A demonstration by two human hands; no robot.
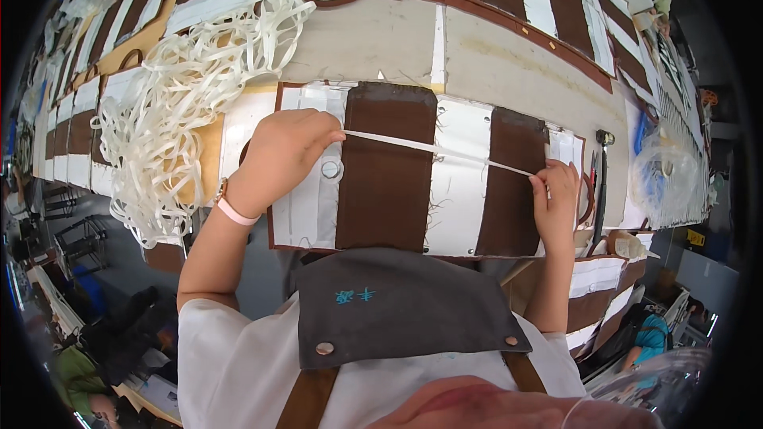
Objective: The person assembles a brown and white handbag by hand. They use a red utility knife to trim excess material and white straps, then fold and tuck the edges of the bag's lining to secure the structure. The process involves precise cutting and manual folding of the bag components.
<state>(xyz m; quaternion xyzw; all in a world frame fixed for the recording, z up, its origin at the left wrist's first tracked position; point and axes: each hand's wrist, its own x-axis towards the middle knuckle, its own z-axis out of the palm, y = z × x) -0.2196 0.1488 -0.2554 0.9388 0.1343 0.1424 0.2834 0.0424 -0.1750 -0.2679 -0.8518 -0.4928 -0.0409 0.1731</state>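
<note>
Between my two hands a narrow white tape (pixel 429 148) is stretched taut, slanting down to the right. My left hand (pixel 292 151) pinches one end near the upper left of a brown and white striped fabric panel (pixel 389 206). My right hand (pixel 556 191) pinches the other end over the panel's right side, a little lower. The panel lies flat at the table's near edge, with frayed threads along the white strip and a round snap (pixel 330 169) at its left.
A large tangled heap of white tape (pixel 171 111) hangs over the table edge at left. More striped panels with brown handles lie across the far table (pixel 501 44). At right are a hammer (pixel 602 167) and a clear plastic bag (pixel 664 187). Other people are at the lower corners.
</note>
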